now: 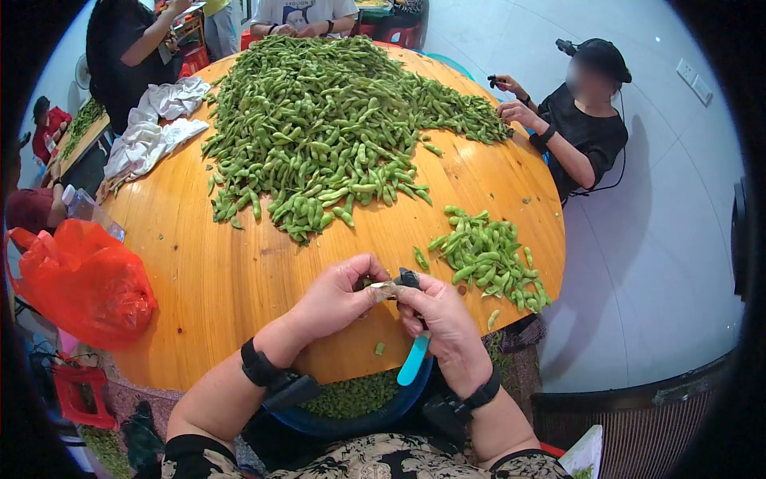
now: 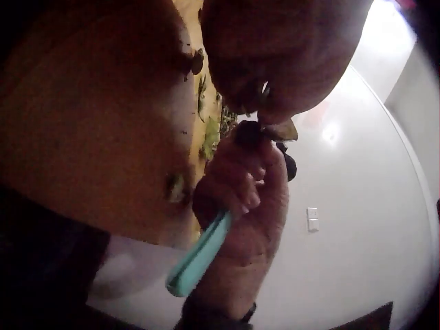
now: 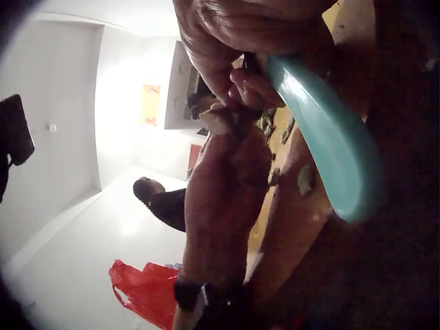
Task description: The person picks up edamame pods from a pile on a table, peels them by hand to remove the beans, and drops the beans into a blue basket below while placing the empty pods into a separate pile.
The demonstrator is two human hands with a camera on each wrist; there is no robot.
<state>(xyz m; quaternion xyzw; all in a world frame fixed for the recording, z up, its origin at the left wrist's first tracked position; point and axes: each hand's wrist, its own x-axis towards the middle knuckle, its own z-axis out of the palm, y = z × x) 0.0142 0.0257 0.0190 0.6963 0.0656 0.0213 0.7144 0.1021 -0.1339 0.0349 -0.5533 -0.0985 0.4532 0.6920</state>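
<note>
Over the near edge of the round table, both hands meet fingertip to fingertip. The right hand grips a tool with a smooth teal handle, which slants down out of the fist; its working end is hidden by the fingers. Something black covers or sits at that hand's index finger. Thumb and fingers of the left hand pinch a small pale brownish piece, touching the right thumb; I cannot tell what it is. Right of the hands lies a small pile of green soybean pods.
A big heap of soybean pods covers the far half of the wooden table. A red plastic bag and white cloths lie left. Below the edge stands a blue tub of green beans. Another person sits at right.
</note>
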